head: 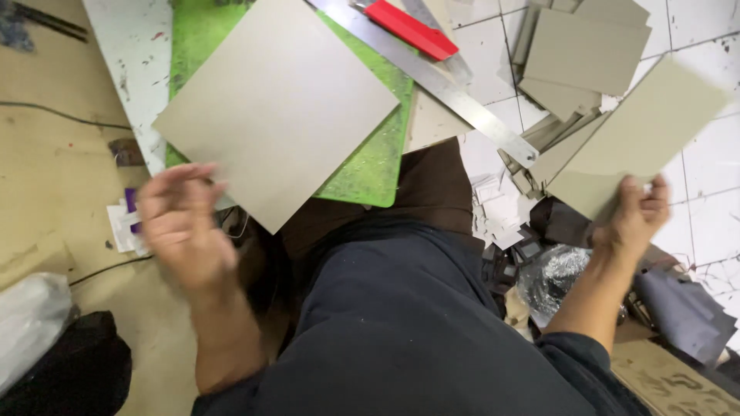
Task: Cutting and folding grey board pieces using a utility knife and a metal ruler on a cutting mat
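Observation:
A large grey cardboard sheet [277, 108] lies tilted on a green cutting mat [370, 166]. My left hand [181, 223] hovers blurred at the sheet's lower left corner, fingers spread, holding nothing. My right hand [636, 216] is raised at the right and grips the lower edge of a second grey cardboard piece [640, 135] held above the floor. A long steel ruler [432, 77] lies diagonally across the mat's upper right, and a red utility knife [408, 29] rests beside it.
A stack of cut grey cardboard pieces [582, 54] sits on the white tiled floor [705, 169] at the upper right. Paper scraps [501, 212] and dark fabric [682, 308] lie by my right knee. A white bag [31, 323] sits at lower left.

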